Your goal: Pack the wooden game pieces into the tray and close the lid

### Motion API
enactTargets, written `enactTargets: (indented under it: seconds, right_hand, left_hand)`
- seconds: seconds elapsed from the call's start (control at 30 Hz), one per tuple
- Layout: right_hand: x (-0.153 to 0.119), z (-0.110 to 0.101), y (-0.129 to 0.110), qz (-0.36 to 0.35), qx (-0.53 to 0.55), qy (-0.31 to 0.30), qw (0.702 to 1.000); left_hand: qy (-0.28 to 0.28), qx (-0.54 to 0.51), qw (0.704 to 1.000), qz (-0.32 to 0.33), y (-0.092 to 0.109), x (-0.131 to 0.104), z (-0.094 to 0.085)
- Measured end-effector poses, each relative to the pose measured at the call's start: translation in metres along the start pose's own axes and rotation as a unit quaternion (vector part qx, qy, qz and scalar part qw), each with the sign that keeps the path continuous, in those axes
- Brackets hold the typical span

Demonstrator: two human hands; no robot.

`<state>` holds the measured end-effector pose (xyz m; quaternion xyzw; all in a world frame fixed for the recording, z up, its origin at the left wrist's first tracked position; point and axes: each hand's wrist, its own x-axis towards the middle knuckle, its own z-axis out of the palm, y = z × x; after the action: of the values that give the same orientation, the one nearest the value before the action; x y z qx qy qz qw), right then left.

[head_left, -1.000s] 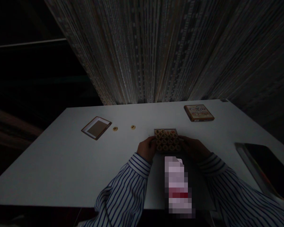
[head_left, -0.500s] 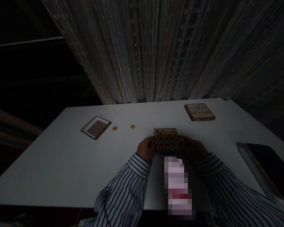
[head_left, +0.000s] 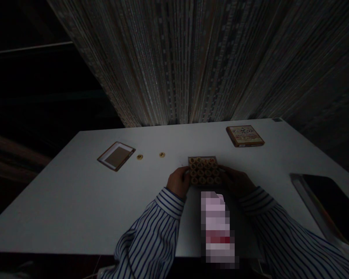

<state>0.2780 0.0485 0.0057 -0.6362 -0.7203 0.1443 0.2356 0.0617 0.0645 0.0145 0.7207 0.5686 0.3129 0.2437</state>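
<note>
Scene is dim and underexposed. The white table is the brightest area, lit evenly from above, with no glare. The left background falls to near black. The curtain shows wide-angle stretch toward the edges. Fine detail is soft and noisy. One central patch is pixelated.

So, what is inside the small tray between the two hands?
The small tray is filled with rows of round wooden pieces bearing marks. The left hand and right hand cover its side edges, and whatever lies under the pieces is hidden.
</note>
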Motion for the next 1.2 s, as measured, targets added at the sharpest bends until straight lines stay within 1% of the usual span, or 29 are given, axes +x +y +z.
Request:
enactTargets:
  seconds: [0.2,0.33,0.47,0.63,0.97,1.2]
  right_hand:
    - [0.0017,-0.0014,-0.0012,-0.008,-0.012,-0.011,1.0]
    - [0.0011,-0.0003,-0.0007,-0.011,-0.009,0.004,1.0]
    - [0.0004,-0.0003,-0.0015,-0.01,-0.005,-0.003,1.0]
    - [0.0009,-0.0004,-0.0021,-0.003,-0.002,0.006,1.0]
    - [0.0003,0.002,0.0026,-0.003,0.015,0.001,1.0]
    - [0.0011,-0.0003,-0.0012,0.008,0.015,-0.009,1.0]
  left_hand:
    - [0.01,0.008,1.0,0.009,-0.0025,0.0001,0.0021]
    - [0.015,0.006,1.0,0.018,-0.0021,0.0002,0.0012]
    - [0.007,0.006,1.0,0.012,-0.0012,0.0,-0.0001]
    - [0.007,0.008,1.0,0.008,-0.0011,0.0003,0.0004]
    - [0.003,0.007,1.0,0.001,-0.0014,0.0001,0.0002]
    - [-0.001,0.005,1.0,-0.005,0.0004,0.0002,-0.0005]
